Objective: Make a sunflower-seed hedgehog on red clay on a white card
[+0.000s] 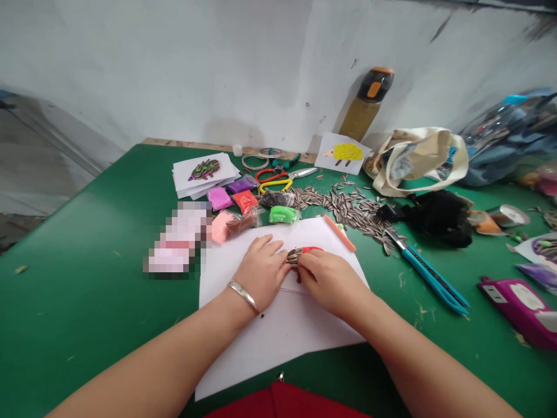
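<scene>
My left hand (261, 270), with a silver bangle at the wrist, lies on white paper (261, 348). Its fingers are spread, and the fingertips touch the left edge of a small red clay shape (312, 249). Striped sunflower seeds (295, 256) cover the shape's left part. From the other side comes my right hand (333, 281), thumb and fingers pinched together at a sunflower seed on the shape. Those fingertips are partly hidden, as is the right part of the shape. An orange clay strip (339, 232) rests along the sheet's upper right edge.
Loose sunflower seeds (348, 209) spread behind the paper. Bagged clay, including a green pack (284, 215), sits beside scissors (278, 179). A blue tweezer-like tool (430, 278) lies at right, near a purple case (520, 307). A bottle (368, 104) and cloth bag (418, 162) stand behind.
</scene>
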`<action>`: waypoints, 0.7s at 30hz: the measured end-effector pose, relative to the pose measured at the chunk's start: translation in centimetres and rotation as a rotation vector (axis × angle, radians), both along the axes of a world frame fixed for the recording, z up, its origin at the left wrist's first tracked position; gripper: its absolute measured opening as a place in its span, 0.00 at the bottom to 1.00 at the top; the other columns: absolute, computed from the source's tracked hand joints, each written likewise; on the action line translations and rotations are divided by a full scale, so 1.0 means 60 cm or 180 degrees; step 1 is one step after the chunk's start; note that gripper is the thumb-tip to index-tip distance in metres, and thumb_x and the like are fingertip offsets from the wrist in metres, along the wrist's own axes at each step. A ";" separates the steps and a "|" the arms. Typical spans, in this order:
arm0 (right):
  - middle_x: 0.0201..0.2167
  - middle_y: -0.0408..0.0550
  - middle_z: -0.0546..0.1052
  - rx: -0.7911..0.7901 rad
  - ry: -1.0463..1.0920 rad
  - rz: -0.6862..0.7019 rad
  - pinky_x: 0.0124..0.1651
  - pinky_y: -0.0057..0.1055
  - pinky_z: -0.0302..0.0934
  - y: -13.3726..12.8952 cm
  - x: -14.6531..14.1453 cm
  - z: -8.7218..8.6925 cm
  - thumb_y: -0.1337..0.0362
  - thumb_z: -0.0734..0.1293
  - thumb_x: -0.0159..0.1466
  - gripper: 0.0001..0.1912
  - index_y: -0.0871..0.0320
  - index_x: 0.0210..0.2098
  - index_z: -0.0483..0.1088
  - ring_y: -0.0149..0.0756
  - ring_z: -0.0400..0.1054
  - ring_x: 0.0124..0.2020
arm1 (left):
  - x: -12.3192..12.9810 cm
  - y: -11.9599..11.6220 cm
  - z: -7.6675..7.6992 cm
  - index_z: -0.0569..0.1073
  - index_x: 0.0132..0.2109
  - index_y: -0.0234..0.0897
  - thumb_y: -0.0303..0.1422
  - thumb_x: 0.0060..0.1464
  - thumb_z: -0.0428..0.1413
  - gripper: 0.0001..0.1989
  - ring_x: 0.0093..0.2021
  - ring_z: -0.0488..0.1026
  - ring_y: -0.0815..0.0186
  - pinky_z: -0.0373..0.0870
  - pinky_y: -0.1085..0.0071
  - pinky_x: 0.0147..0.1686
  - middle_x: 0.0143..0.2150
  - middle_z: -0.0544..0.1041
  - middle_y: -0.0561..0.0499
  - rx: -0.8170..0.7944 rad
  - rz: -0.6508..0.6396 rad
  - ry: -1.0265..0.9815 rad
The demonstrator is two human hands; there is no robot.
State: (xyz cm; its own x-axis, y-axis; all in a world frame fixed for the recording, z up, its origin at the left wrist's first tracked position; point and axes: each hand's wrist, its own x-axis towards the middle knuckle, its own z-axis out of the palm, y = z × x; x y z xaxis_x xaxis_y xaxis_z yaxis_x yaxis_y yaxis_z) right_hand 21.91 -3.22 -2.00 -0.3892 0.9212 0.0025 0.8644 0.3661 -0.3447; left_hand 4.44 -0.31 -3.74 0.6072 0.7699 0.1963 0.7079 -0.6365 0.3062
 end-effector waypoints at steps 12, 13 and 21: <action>0.32 0.47 0.74 -0.0188 0.0169 -0.0111 0.36 0.29 0.54 0.001 0.013 0.014 0.68 0.57 0.66 0.11 0.58 0.34 0.70 0.33 0.67 0.34 | -0.005 0.003 0.000 0.74 0.43 0.35 0.29 0.60 0.50 0.10 0.52 0.68 0.56 0.60 0.52 0.59 0.48 0.75 0.43 -0.0001 -0.0101 -0.0143; 0.32 0.47 0.74 -0.0181 0.0204 -0.0133 0.36 0.28 0.54 0.001 0.015 0.015 0.68 0.57 0.66 0.11 0.58 0.34 0.70 0.33 0.67 0.34 | -0.006 0.004 0.001 0.74 0.43 0.35 0.29 0.60 0.49 0.10 0.53 0.68 0.56 0.60 0.53 0.59 0.48 0.75 0.44 -0.0002 -0.0123 -0.0143; 0.32 0.47 0.74 -0.0123 0.0254 -0.0022 0.37 0.28 0.55 -0.003 0.007 0.013 0.68 0.57 0.66 0.10 0.58 0.33 0.69 0.33 0.66 0.35 | -0.004 0.004 0.003 0.74 0.44 0.34 0.28 0.62 0.46 0.12 0.50 0.69 0.59 0.59 0.53 0.60 0.48 0.75 0.44 -0.0137 -0.0087 -0.0058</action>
State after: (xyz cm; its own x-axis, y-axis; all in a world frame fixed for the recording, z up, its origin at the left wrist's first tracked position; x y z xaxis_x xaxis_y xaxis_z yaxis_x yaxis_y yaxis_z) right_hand 22.35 -3.37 -1.19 -0.3828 0.9238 -0.0023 0.8360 0.3453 -0.4264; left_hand 4.17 -0.09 -3.58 0.6248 0.7610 0.1747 0.6844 -0.6415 0.3464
